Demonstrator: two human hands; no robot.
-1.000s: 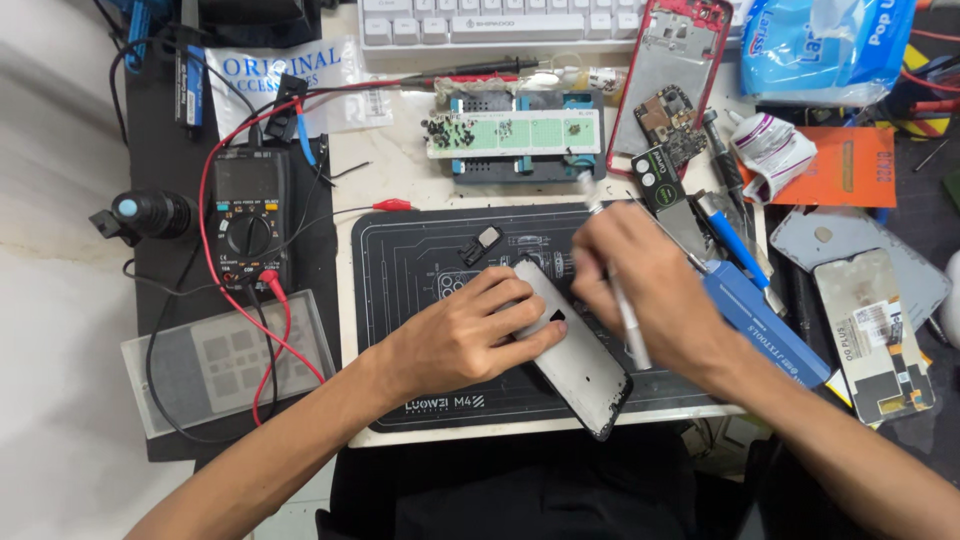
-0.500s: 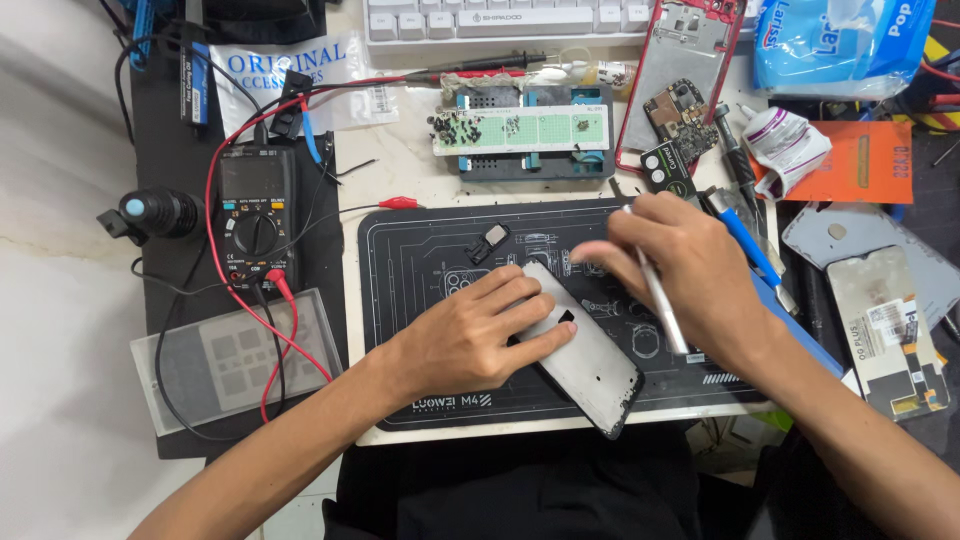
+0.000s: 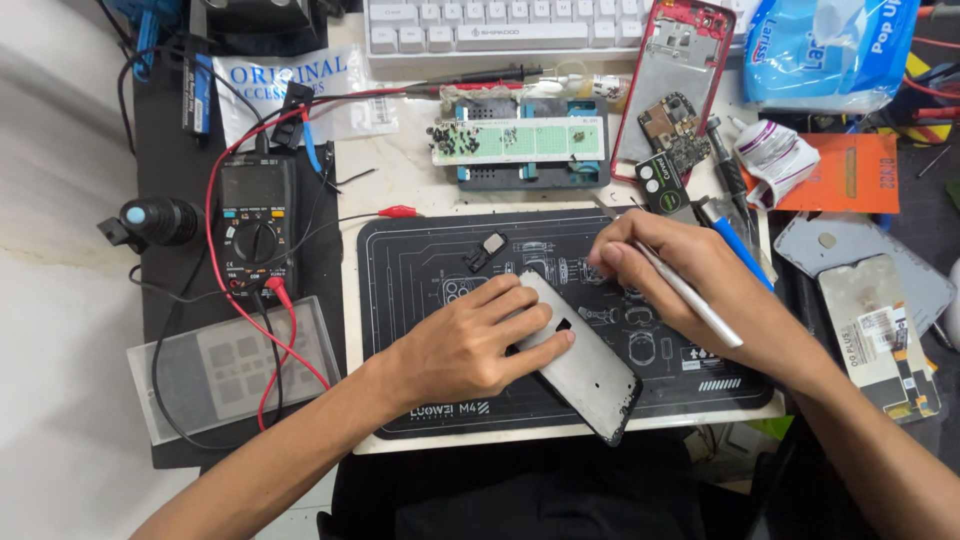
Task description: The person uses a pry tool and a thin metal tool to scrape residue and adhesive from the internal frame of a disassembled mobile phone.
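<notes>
Phone (image 3: 580, 365): flat on the mat (image 3: 420, 260), pinned by the left hand (image 3: 465, 345), fingers spread. Right hand (image 3: 700, 290): pinching a tool (image 3: 690, 298), now lifted off the phone toward the mat's upper edge; prying looks paused. Multimeter (image 3: 258, 225) left.

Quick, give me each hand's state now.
Left hand: open, flat on the phone shell.
Right hand: closed on a silver tool.
</notes>
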